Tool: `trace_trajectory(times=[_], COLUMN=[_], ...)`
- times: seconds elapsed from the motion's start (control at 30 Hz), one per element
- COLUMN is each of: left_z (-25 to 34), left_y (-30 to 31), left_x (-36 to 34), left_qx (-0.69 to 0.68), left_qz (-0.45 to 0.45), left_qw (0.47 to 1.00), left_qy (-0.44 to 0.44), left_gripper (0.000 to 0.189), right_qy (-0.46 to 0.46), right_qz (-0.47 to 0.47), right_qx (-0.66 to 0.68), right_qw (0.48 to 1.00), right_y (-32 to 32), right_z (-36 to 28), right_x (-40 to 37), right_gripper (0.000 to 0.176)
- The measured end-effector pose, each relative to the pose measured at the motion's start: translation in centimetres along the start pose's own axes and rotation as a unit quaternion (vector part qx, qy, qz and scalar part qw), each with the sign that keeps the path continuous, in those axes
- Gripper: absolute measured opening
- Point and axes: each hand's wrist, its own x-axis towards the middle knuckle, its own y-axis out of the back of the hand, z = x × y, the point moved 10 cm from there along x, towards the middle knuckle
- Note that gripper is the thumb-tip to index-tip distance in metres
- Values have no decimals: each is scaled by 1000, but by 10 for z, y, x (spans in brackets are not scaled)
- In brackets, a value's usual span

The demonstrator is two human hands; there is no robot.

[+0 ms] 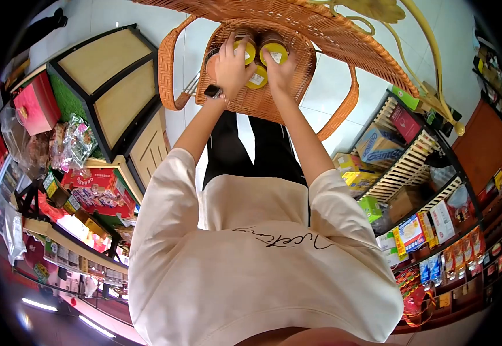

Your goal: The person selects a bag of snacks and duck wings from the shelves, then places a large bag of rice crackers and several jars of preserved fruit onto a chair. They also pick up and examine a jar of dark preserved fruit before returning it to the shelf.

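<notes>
Several jars with yellow lids stand close together on the seat of a wicker chair (251, 105). My left hand (232, 68), with a dark watch at the wrist, has its fingers over the back-left jar (247, 53) and grips it by the lid. An orange-sided jar (211, 64) is partly hidden beside that hand. On the right, my right hand (280, 70) is closed around another jar (274, 45), its thumb near the white label on the lid. Between both hands sits the front jar (257, 78).
The wicker chair's armrests (167, 69) curve up at both sides. To the left is a wood-panelled, black-framed stand (110, 81) with packaged goods. A slatted rack (406, 164) with boxes stands at the right. A yellow metal frame (429, 46) arches over the upper right.
</notes>
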Motion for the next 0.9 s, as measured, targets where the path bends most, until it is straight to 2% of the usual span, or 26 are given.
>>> trace_trajectory(times=[0.03,0.13,0.23,0.33,0.37,0.47,0.57,0.67,0.77,0.9], left_z=[-1,-11,-19,-23,-24,-22,-20,-2,6,43], left_y=[1,-13,0,-1,-4,-6,-1,22,35,7], left_x=[6,19,26,24,22,19,22,16,-21,-59], left_qx=[20,33,18,46,56,94,70,74,-20,-23], left_qz=[12,-98,-63,-19,-31,-56,-55,54,105,31], left_qw=[1000,993,995,998,996,993,994,996,994,994], left_qy=[3,55,80,47,58,53,65,0,-30,-101], left_gripper=[65,66,64,59,62,68,69,68,68,69], right_qy=[-1,85,66,132,126,215,181,181,159,131], right_qz=[11,30,11,30,47,25,3,-30,-34,-50], right_qx=[-41,-57,-27,-74,-78,-109,-89,-110,-144,-233], right_qw=[999,994,997,988,988,970,980,977,976,962], right_y=[2,-1,-1,3,8,-1,4,3,2,-4], right_z=[0,-2,-9,-21,-31,-36,-33,-37,-33,-37], right_x=[-1,3,-4,-10,-14,-8,-2,4,7,20], right_gripper=[77,81,83,82,79,77,74,72,71,80])
